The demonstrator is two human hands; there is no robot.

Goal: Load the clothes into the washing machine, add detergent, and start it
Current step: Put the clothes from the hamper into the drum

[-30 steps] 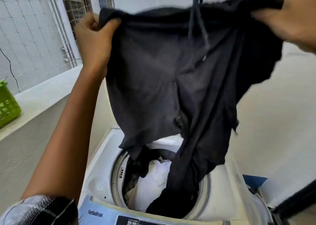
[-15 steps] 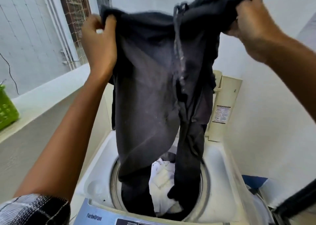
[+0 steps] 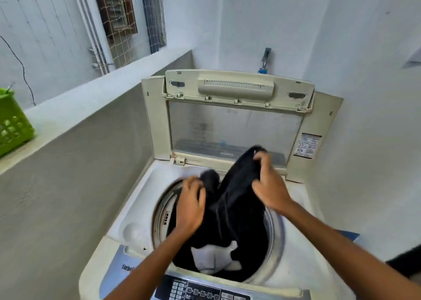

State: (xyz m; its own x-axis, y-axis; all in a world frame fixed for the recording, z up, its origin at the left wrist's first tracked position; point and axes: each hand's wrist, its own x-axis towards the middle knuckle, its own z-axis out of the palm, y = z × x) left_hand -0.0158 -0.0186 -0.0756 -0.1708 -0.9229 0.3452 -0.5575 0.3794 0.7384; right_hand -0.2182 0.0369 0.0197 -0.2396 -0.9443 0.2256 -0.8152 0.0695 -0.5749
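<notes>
Washer drum (image 3: 276,238): garment (image 3: 239,199) under hands (image 3: 270,185).

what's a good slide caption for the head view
Both hands, left hand and right hand, push a dark garment into the open top-loading washing machine.

Only "Turbo…" reads, partly hidden, on the washing machine (image 3: 296,208) front panel.

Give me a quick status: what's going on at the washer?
Both hands, left and right, gripping black garment, pushing it into drum. White item already inside. Lid up; nothing blocking.
</notes>
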